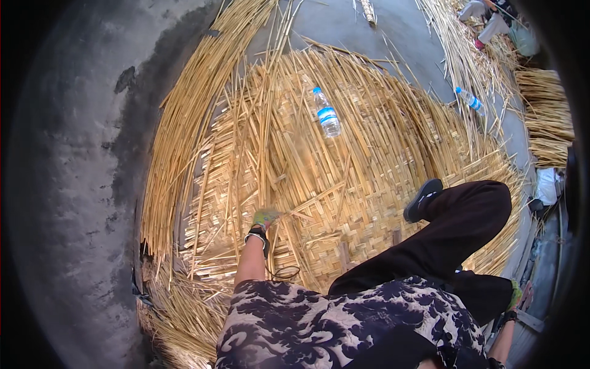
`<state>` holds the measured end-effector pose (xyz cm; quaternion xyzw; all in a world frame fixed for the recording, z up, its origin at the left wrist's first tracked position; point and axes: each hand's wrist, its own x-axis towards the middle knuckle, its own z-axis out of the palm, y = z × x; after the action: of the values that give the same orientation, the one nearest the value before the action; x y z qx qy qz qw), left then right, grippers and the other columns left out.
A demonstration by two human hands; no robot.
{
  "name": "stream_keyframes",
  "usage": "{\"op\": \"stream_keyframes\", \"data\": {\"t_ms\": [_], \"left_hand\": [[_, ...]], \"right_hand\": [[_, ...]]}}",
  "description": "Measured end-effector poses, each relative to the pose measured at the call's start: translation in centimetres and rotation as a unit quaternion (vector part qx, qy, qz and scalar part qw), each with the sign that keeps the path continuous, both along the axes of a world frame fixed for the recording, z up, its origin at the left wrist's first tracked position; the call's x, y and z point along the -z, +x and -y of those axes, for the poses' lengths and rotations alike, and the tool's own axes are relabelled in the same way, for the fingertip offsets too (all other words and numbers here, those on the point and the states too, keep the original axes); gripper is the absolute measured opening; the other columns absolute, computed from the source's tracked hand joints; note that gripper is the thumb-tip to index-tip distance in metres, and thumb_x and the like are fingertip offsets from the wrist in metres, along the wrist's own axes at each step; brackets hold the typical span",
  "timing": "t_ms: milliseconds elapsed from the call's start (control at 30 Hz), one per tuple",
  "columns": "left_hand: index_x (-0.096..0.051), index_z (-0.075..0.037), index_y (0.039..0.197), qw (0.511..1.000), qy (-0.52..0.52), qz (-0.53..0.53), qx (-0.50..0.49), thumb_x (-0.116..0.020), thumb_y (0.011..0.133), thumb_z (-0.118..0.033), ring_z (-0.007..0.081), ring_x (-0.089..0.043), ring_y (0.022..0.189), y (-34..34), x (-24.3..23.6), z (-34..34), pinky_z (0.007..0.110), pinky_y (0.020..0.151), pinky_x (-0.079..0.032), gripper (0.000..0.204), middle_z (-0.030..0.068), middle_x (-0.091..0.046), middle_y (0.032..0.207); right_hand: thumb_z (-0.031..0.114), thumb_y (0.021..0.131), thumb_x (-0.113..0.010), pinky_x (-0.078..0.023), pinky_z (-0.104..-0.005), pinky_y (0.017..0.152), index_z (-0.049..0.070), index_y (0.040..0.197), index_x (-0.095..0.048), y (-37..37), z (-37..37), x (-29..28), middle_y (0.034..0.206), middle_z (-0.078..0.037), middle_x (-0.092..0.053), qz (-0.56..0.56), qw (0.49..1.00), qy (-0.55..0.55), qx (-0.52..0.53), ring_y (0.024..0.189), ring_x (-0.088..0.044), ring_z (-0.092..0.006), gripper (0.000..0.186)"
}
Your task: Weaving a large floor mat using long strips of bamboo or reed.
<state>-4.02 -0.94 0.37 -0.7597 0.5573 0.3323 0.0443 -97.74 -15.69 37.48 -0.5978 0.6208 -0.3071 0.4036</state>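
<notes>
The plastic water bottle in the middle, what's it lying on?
The water bottle lies on its side on the woven bamboo mat, atop loose bamboo strips. The grey floor shows beyond the mat; whatever is beneath the weave is covered.

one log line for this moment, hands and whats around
left hand: gloved, on strips of woven mat | right hand: gloved, at side, off mat | bottle: lying on mat | shoe: on mat
</notes>
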Motion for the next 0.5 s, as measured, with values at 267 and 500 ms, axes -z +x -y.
{"op": "stream_keyframes", "data": {"t_ms": [267,500], "left_hand": [[-0.045,-0.007,0.13,0.908,-0.008,-0.041,-0.416,-0.072,0.07,-0.031,0.0322,-0.057,0.107,-2.6,-3.7,2.3,0.038,0.091,-0.046,0.07,0.02,-0.056,0.12],[-0.062,0.002,0.102,0.788,-0.066,-0.5,-0.354,-0.073,0.07,-0.036,0.0292,-0.063,0.091,-7.9,-5.1,5.8,0.036,0.078,-0.049,0.05,0.021,-0.064,0.097]], "right_hand": [[0.016,0.094,-0.036,-0.044,-0.0312,0.092,0.002,0.116,-0.056,-2.9,1.6,-0.9,0.112,-0.007,-0.06,-0.314,0.946,0.021,-0.073,0.103,-0.057,-0.0181,0.033],[0.016,0.094,-0.035,-0.044,-0.0316,0.093,0.002,0.117,-0.055,-6.4,1.9,0.3,0.113,-0.008,-0.06,-0.354,0.932,0.05,-0.062,0.103,-0.057,-0.0187,0.033]]}}
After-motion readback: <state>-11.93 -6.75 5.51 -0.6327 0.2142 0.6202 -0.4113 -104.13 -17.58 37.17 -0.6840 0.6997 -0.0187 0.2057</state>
